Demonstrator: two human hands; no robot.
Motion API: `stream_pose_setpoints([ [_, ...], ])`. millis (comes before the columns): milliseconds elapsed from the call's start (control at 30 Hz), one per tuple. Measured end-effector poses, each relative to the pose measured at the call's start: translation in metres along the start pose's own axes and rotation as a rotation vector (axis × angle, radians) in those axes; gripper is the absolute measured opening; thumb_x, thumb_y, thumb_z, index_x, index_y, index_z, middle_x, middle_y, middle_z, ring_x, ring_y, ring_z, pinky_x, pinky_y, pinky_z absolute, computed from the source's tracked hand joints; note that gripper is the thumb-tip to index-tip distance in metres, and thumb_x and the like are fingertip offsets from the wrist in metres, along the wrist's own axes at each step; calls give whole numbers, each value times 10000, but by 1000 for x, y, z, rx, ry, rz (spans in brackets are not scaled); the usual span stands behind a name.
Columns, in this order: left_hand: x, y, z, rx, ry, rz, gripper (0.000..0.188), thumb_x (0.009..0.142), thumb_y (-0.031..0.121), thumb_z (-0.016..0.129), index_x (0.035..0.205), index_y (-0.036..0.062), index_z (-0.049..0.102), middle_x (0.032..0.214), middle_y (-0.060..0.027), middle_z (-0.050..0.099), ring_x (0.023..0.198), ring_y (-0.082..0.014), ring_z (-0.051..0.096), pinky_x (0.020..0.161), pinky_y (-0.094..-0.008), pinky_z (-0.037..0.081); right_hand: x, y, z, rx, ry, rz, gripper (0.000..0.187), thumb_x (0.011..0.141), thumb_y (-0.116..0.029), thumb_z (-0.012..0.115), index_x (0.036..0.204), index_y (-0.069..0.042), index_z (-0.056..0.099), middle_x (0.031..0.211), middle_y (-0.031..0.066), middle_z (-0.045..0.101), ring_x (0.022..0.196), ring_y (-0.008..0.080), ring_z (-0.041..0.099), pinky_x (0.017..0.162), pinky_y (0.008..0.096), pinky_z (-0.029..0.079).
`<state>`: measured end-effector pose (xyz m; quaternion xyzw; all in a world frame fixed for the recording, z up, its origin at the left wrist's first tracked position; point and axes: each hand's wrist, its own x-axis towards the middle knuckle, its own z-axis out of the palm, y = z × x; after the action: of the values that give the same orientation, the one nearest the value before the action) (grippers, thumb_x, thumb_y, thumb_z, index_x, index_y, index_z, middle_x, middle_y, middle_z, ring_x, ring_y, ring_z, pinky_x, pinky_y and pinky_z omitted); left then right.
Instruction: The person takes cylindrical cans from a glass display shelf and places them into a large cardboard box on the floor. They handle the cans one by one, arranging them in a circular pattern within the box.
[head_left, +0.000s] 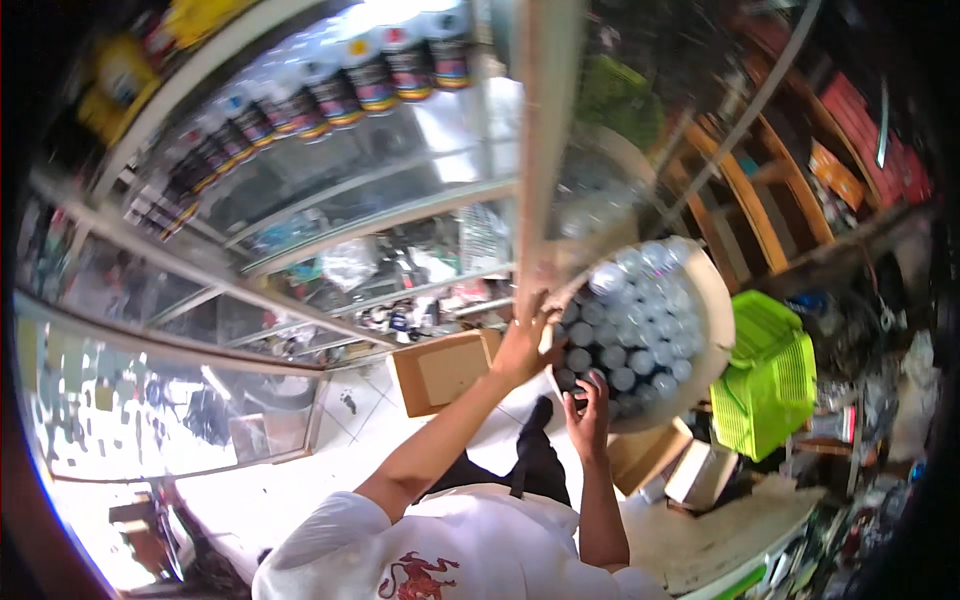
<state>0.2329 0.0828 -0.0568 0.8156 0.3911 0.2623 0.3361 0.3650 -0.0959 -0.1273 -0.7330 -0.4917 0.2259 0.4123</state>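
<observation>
A large round-looking carton [715, 345] stands in front of me, packed with upright spray cans [640, 325] whose caps are clear or grey and whose bodies look dark. My left hand [525, 348] is at the carton's left edge, beside the cabinet post, its fingers spread and nothing seen in them. At the near edge of the carton, my right hand [588, 412] curls its thumb and fingers around the dark top of one can. The lower part of that can is hidden among the others and behind the hand.
A glass cabinet with a pale upright post [535, 150] rises on the left, with a row of spray cans [370, 80] on its shelf. An open brown box [445, 372] lies on the tiled floor. Right of the carton are green baskets [765, 380] and small cardboard boxes [700, 472].
</observation>
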Motion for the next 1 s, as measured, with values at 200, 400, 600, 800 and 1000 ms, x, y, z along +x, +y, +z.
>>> stream_pose_setpoints([
  [200, -124, -41, -123, -54, 193, 40, 560, 861, 158, 779, 1353, 87, 521, 1498, -208, 414, 1298, -443, 518, 1021, -495, 507, 17, -122, 73, 99, -172, -178, 353, 945, -185, 712, 1251, -60, 586, 1383, 139, 563, 937, 213, 668, 684, 320, 551],
  [400, -226, -55, -255, -18, 268, -76, 341, 945, 237, 698, 1243, 83, 638, 1378, -132, 564, 1223, -359, 596, 986, -451, 539, -8, -230, 160, 243, -337, -232, 343, 933, -143, 738, 1235, -37, 613, 1190, 105, 666, 901, 180, 688, 663, 284, 532],
  [600, -298, -56, -350, -84, 482, -278, 316, 909, 150, 729, 1203, 65, 653, 1345, -140, 619, 1245, -335, 608, 1040, -411, 502, -48, -315, 229, 344, -585, -281, 351, 932, -170, 746, 1247, -63, 634, 1096, 91, 692, 923, 177, 692, 728, 282, 534],
  [800, -333, -54, -393, 38, 646, -320, 306, 872, 63, 767, 1153, 19, 654, 1289, -137, 651, 1174, -310, 652, 982, -391, 534, -61, -363, 262, 347, -787, -355, 327, 937, -217, 740, 1229, -97, 656, 1063, 86, 716, 975, 181, 701, 785, 309, 540],
  [1000, -362, -69, -428, 70, 761, -280, 344, 875, 62, 760, 1199, 35, 645, 1233, -153, 664, 1154, -330, 643, 977, -399, 517, -48, -430, 274, 348, -810, -463, 329, 932, -214, 734, 1216, -69, 652, 1007, 102, 715, 848, 212, 662, 798, 329, 531],
])
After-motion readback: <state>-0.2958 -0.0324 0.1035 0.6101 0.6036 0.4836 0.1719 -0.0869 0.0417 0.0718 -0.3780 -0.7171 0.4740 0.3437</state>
